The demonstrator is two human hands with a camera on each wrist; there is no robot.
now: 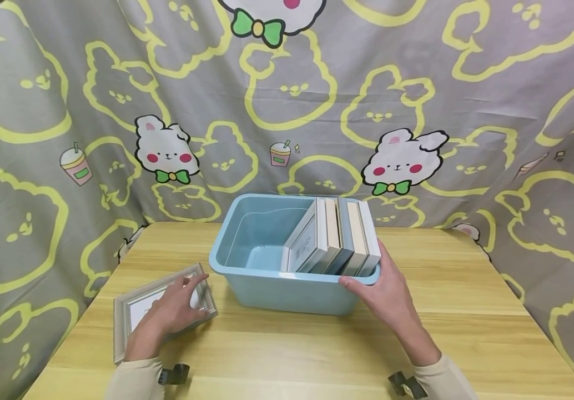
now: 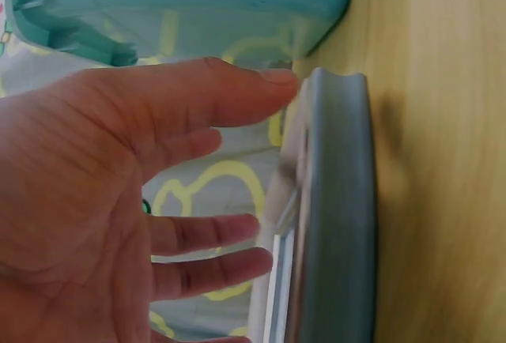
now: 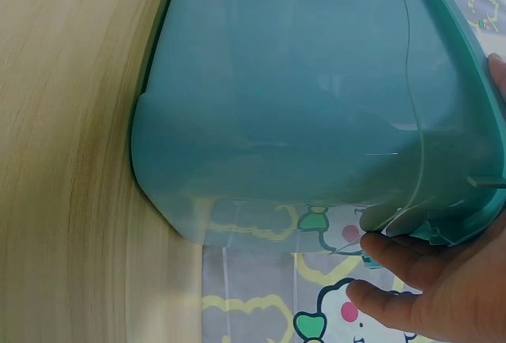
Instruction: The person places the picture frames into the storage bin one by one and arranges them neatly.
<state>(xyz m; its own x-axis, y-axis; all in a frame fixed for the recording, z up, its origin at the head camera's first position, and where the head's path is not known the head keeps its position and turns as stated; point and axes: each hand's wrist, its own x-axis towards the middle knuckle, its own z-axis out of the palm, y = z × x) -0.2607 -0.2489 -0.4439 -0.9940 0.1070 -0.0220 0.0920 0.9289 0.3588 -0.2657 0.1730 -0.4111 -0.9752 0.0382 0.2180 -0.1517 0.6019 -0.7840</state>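
A silver-grey picture frame (image 1: 123, 316) lies face up on the left side of the table. Over it hovers my left hand (image 1: 174, 305), thumb and fingers spread; in the left wrist view the thumb tip is right at the frame's edge (image 2: 340, 201). A light blue plastic bin (image 1: 287, 294) stands in the middle. My right hand (image 1: 389, 297) holds its right end, thumb on the front corner of the rim and fingers beneath the rim in the right wrist view. Inside the bin's right half, several picture frames (image 1: 321, 239) stand on edge, side by side, leaning right.
The wooden table (image 1: 467, 311) extends around the bin on both sides. Behind it hangs a grey curtain (image 1: 307, 139) with rabbit prints, close to the table's back edge. Dark wrist straps (image 1: 174, 374) show at both sleeves.
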